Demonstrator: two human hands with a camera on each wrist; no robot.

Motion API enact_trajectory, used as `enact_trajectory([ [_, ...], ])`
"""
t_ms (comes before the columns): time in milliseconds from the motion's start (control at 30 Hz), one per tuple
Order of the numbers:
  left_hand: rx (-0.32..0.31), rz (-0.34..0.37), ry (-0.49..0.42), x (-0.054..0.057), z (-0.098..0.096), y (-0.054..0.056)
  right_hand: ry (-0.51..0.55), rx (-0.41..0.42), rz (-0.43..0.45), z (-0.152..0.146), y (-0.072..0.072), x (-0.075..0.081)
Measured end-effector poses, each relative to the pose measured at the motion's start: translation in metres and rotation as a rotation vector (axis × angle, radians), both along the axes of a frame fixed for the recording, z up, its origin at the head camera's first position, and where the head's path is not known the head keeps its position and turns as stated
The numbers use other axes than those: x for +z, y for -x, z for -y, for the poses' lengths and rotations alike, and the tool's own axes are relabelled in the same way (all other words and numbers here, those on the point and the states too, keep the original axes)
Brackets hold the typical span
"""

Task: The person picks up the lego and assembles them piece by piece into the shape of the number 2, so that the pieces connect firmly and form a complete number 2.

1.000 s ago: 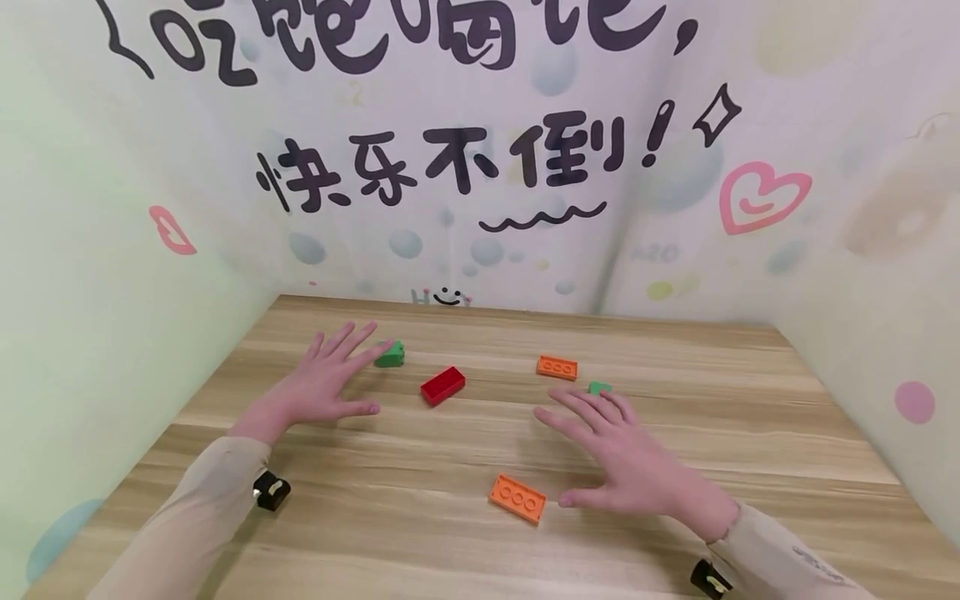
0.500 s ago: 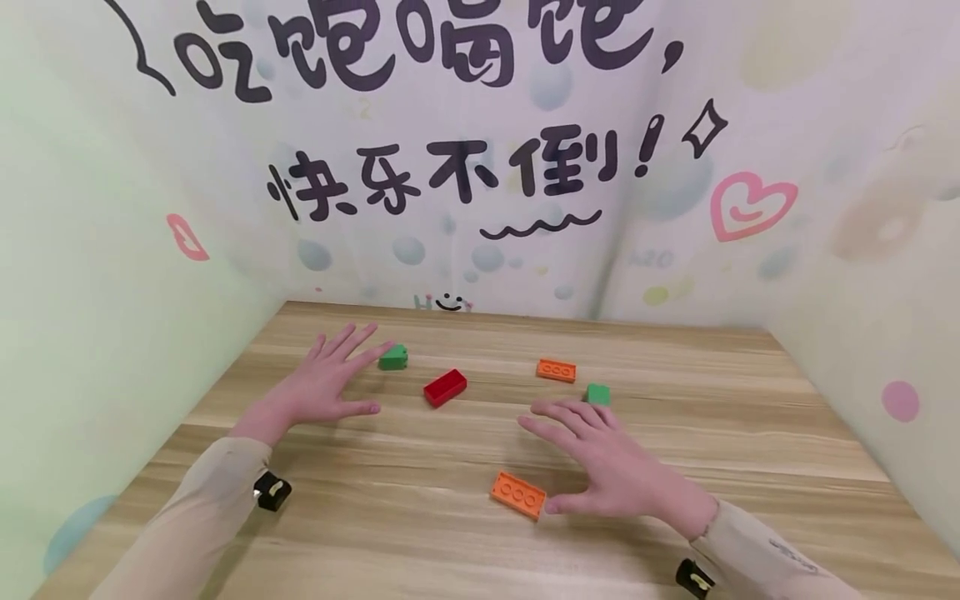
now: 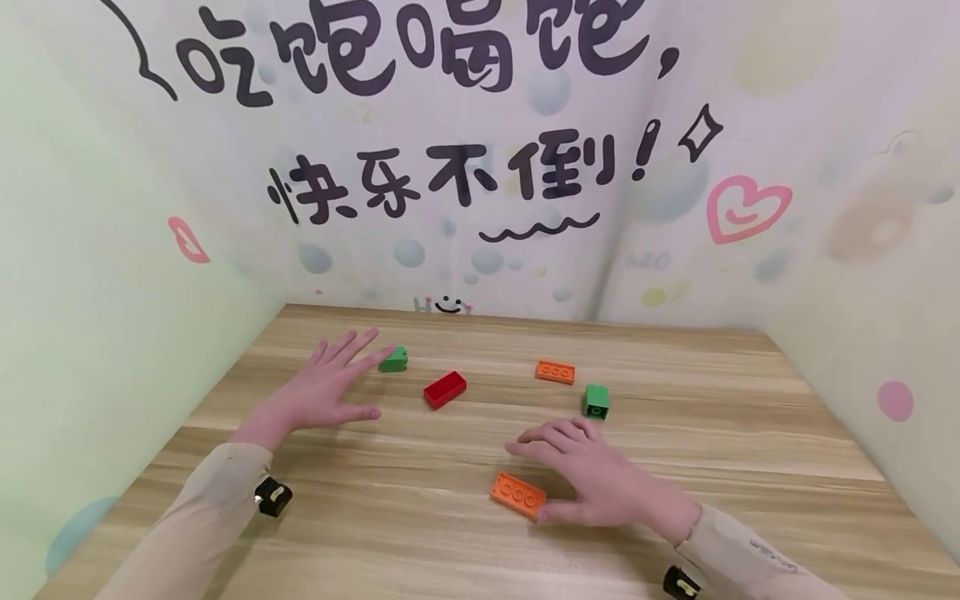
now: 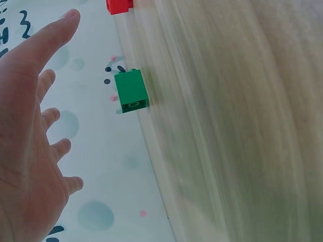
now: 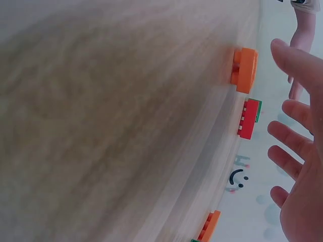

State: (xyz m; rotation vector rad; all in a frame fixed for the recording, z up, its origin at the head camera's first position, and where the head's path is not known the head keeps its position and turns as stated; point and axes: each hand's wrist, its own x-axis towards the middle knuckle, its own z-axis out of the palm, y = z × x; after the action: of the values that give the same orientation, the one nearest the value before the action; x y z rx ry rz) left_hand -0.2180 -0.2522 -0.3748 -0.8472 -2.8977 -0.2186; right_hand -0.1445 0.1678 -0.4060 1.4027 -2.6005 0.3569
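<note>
My left hand (image 3: 322,387) is held over the left side of the table with fingers spread, holding nothing. Its index fingertip overlaps a green brick (image 3: 394,360) in the head view; in the left wrist view that green brick (image 4: 131,91) stands apart from the hand. My right hand (image 3: 588,475) hovers at the near orange brick (image 3: 516,495), thumb over its right end and fingers loosely bent beyond it. In the right wrist view a gap shows between the hand and this orange brick (image 5: 246,70), which lies studs down.
On the wooden table (image 3: 390,533), a red brick (image 3: 445,390) lies between the hands, hollow side up. Farther back are another orange brick (image 3: 555,372) and a second green brick (image 3: 597,400) on its side. Printed curtain walls (image 3: 450,267) stand behind and at both sides.
My right hand has moved left and nearer, its thumb coming over the near orange brick. The right green brick is now uncovered. My left hand has stayed nearly still.
</note>
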Motion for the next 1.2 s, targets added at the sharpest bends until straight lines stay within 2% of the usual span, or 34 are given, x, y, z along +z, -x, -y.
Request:
enact_trajectory([
  [133,0.005,0.008,-0.002,-0.0018,-0.0006,0.001,-0.005,0.014,0.008,0.0031,-0.0024,-0.0014],
  [367,0.001,0.014,-0.011,-0.0028,-0.0024,0.0021,-0.024,-0.007,0.064,0.0058,-0.0066,-0.0056],
  [667,0.001,0.025,-0.013,-0.0007,-0.0058,0.0021,-0.021,0.002,0.116,0.008,-0.008,-0.0077],
  [867,-0.002,0.026,-0.016,0.0016,-0.0056,0.0014,-0.058,-0.009,0.153,0.0096,-0.0085,-0.0064],
  [1200,-0.015,0.008,-0.015,0.0041,-0.0058,0.0006,-0.01,-0.026,0.198,0.0076,-0.0041,-0.0078],
])
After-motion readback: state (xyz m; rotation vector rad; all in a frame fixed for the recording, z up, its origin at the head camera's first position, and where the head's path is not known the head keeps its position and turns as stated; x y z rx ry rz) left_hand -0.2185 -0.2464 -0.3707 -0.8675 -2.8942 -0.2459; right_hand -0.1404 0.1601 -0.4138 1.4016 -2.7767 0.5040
